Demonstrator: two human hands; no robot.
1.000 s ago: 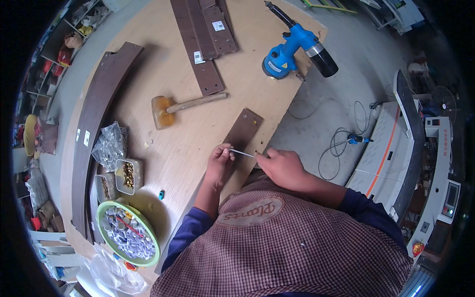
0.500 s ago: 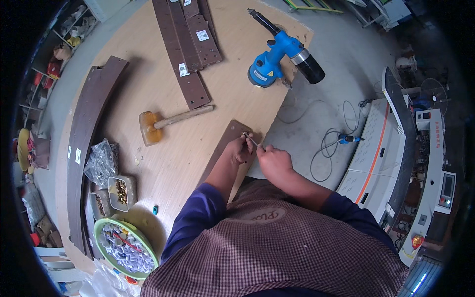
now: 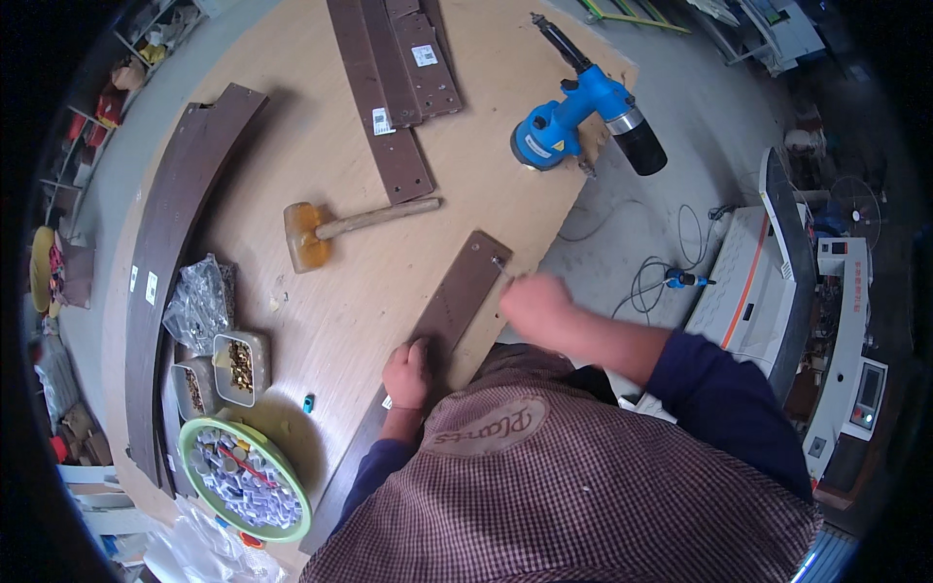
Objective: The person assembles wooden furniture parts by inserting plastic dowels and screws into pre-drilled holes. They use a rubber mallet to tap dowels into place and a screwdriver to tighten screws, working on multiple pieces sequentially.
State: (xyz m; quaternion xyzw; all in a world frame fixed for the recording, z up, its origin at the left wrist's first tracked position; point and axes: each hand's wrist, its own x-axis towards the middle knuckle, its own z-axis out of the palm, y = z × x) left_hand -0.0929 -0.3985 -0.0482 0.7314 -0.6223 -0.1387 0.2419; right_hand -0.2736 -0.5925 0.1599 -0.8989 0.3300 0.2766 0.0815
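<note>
A long dark brown board (image 3: 457, 296) lies slanting along the table's near right edge, its far end marked by a small shiny metal piece (image 3: 499, 260) at a hole. My left hand (image 3: 406, 374) is closed over the board nearer my body. Closed in a fist, my right hand (image 3: 537, 311) is beside the board's far end, on a thin metal tool (image 3: 507, 273). Only a short bit of the tool's shaft shows, reaching toward the metal piece; its handle is hidden in the fist.
A mallet (image 3: 309, 236) lies left of the board. Beyond stand a blue rivet gun (image 3: 573, 112) and stacked brown boards (image 3: 398, 146). Tubs of small metal parts (image 3: 241, 367), a green basin (image 3: 303, 520) and a curved brown board (image 3: 175, 223) line the left side.
My left hand has left the board's far end and moved back along it toward my body. My right hand has turned and stays near the far end. The whole view has shifted slightly.
</note>
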